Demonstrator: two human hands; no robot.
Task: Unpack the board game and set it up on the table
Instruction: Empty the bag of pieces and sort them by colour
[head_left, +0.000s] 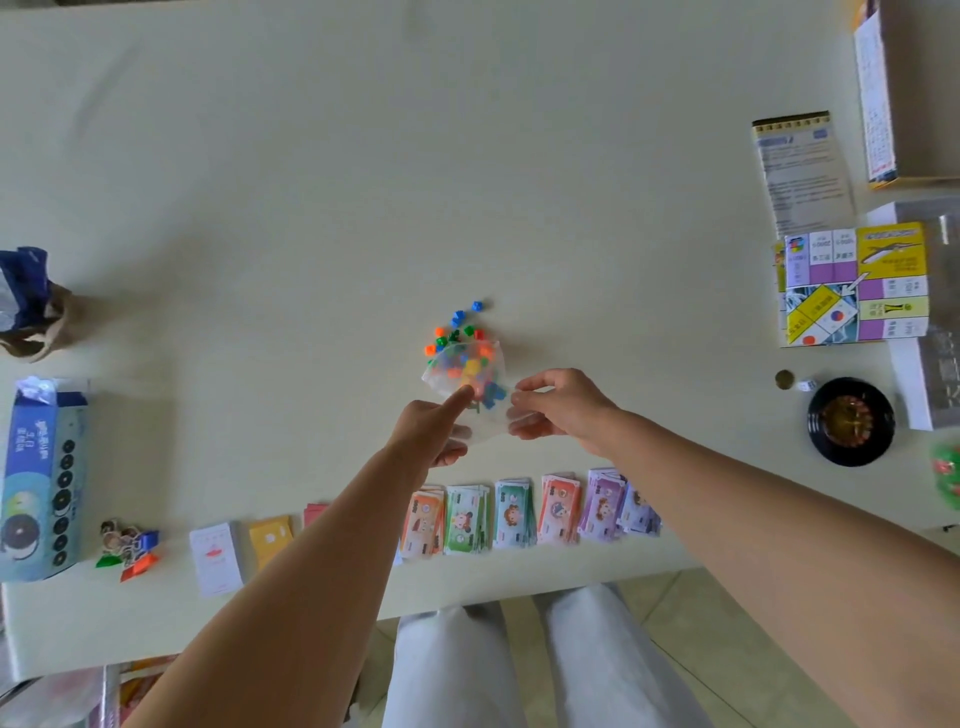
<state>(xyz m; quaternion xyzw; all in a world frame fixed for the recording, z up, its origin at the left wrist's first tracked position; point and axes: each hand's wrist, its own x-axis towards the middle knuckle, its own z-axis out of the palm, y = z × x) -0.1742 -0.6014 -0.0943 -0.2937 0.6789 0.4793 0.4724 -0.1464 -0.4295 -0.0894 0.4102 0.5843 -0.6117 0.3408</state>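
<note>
Both hands hold a small clear plastic bag (470, 374) above the pale table (311, 182) — the left hand (434, 431) and right hand (558, 410) pinch its near end. Tiny coloured plastic blocks (457, 327) lie spilled at its mouth — paper money stacks (524, 512) line the near edge.

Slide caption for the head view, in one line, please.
The left hand and right hand hold a clear bag; coloured pieces lie at its mouth, near play money.

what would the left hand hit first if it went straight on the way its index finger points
The clear plastic bag of coloured pieces: the index fingertip of the left hand is at it, pointing up and right. Beyond lie loose pieces on the table, though depth is unclear.
</note>
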